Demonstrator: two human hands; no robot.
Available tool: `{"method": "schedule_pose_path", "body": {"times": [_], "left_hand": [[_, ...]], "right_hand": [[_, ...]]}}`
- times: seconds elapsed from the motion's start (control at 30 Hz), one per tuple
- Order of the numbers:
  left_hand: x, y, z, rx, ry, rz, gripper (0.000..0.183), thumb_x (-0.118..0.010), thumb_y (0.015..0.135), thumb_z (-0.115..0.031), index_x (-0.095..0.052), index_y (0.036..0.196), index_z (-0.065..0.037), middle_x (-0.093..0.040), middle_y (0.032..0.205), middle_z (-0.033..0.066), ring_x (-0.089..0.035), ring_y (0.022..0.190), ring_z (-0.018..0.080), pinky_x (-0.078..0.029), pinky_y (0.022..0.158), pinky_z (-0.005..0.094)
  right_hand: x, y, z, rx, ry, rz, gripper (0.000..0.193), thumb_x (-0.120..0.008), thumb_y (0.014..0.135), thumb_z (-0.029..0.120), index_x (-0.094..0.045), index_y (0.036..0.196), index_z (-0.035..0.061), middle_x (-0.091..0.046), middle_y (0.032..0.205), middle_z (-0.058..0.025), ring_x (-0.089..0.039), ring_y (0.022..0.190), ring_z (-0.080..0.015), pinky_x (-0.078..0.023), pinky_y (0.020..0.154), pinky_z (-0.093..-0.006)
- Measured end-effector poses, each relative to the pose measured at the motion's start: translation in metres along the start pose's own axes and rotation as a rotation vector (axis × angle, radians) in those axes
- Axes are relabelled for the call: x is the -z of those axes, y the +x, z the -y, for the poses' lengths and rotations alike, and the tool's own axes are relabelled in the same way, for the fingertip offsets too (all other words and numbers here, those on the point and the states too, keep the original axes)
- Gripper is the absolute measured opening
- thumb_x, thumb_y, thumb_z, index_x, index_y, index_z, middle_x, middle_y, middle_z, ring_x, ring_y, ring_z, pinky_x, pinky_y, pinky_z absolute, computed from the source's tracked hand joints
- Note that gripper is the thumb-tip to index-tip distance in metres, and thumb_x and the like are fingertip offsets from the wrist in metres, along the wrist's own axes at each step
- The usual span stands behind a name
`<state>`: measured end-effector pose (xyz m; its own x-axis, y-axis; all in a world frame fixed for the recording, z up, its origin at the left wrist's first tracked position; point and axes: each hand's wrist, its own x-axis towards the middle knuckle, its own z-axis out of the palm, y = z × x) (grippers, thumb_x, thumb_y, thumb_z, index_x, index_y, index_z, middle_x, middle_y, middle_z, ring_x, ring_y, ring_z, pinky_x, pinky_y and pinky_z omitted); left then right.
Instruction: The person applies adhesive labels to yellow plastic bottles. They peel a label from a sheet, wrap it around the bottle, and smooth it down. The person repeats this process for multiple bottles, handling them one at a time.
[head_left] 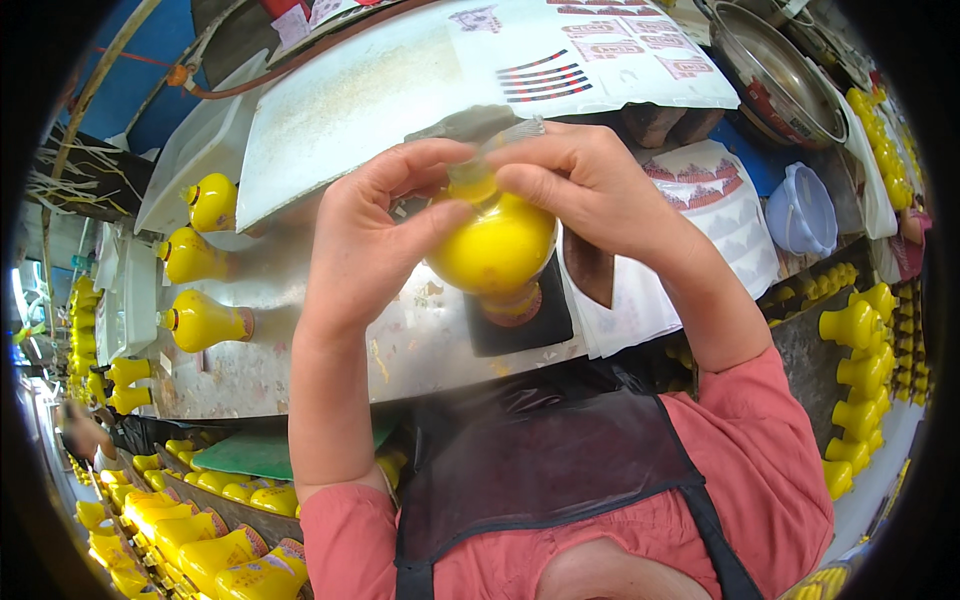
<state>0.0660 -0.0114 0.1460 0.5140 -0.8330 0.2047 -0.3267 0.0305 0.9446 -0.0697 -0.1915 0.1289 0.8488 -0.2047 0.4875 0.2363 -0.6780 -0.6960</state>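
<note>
A glossy yellow vase (490, 250) with a patterned band round its foot stands upright on a black pad (520, 325) in front of me. My left hand (375, 215) is closed about the left of its neck, with the thumb on the shoulder. From the right, my right hand (590, 190) pinches at the same neck, thumb and forefinger close together. A small, pale ribbed piece (525, 128) shows just beyond the right fingers. Motion blur and the fingers hide the rim, so whether a thin strip lies between the fingertips is unclear.
Several yellow vases (205, 320) lie at the left of the metal table. On a white board (400, 80) are dark strips (545, 82) and red printed pieces (610, 40). Printed sheets (705, 200), a pale blue bucket (800, 210) and a metal basin (775, 75) are at the right.
</note>
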Motion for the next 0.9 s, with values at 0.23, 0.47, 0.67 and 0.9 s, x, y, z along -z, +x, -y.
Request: {"method": "schedule_pose_path", "body": {"times": [0.23,0.47,0.67,0.9], "left_hand": [[-0.01,-0.001,-0.004,0.035,0.025,-0.045,0.041,-0.077,0.085,0.0,-0.068,0.125,0.0,-0.073,0.111,0.009,-0.067,0.102,0.0149,-0.052,0.097,0.029],[-0.018,-0.002,-0.006,0.049,0.02,-0.073,0.041,-0.075,0.085,0.001,-0.067,0.125,0.001,-0.073,0.111,0.01,-0.067,0.103,0.0151,-0.052,0.097,0.0291],[-0.022,-0.004,-0.003,0.091,-0.119,-0.106,0.036,-0.073,0.087,-0.004,-0.071,0.123,-0.001,-0.072,0.111,0.0039,-0.064,0.103,0.0115,-0.05,0.096,0.0275],[-0.018,-0.004,0.002,0.102,-0.197,-0.081,0.038,-0.075,0.088,-0.003,-0.07,0.126,-0.001,-0.072,0.111,0.0028,-0.063,0.104,0.0106,-0.05,0.095,0.0273]], "right_hand": [[0.005,-0.005,-0.007,-0.187,0.143,0.071,0.028,-0.067,0.096,0.021,-0.075,0.114,0.0019,-0.075,0.101,-0.0188,-0.073,0.094,-0.0299,-0.055,0.084,-0.0361],[0.003,-0.007,-0.01,-0.201,0.142,0.033,0.029,-0.068,0.094,0.02,-0.076,0.114,0.0019,-0.076,0.102,-0.0179,-0.073,0.095,-0.0292,-0.056,0.086,-0.0356],[0.004,-0.004,-0.012,-0.212,0.192,0.036,0.028,-0.069,0.093,0.02,-0.077,0.111,0.001,-0.077,0.102,-0.0173,-0.074,0.095,-0.0275,-0.056,0.085,-0.0342],[0.004,-0.003,-0.01,-0.266,0.265,0.061,0.027,-0.071,0.092,0.02,-0.077,0.111,0.0011,-0.078,0.102,-0.0165,-0.074,0.094,-0.0245,-0.056,0.084,-0.0329]]}}
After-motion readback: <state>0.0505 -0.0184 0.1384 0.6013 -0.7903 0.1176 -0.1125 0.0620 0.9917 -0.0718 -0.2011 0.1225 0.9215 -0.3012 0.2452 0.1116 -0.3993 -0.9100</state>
